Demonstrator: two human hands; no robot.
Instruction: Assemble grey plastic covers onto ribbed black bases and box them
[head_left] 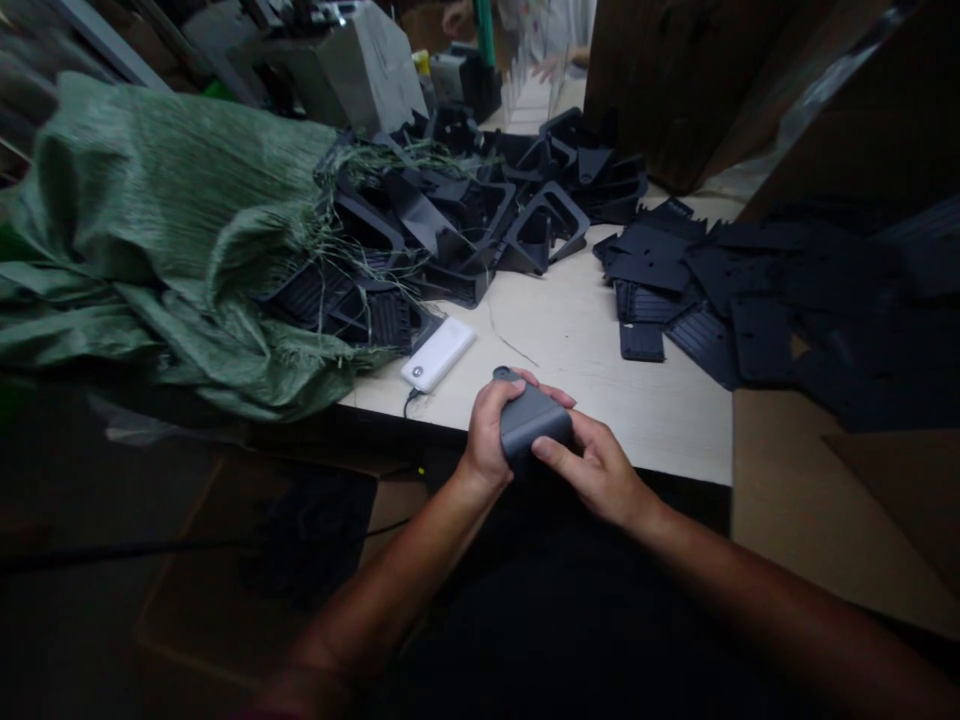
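Observation:
Both my hands hold a dark grey plastic part (534, 415) with rounded corners, just over the table's front edge. My left hand (491, 425) wraps round its left side, thumb on top. On the right and near side, my right hand (596, 460) grips it with the thumb against the front; its other fingers are partly hidden behind. A white power bank (441, 354) with a cable lies on the table to the left of the hands. Beyond it, black angular plastic frames (551, 225) spill in a heap from a green woven sack (172, 200).
Flat black plates (656, 255) are piled on the right of the pale table (675, 425). A cardboard box (795, 490) stands at the right front; another open box (195, 600) with dark items sits below left. Another person's hand (551, 68) shows at the back.

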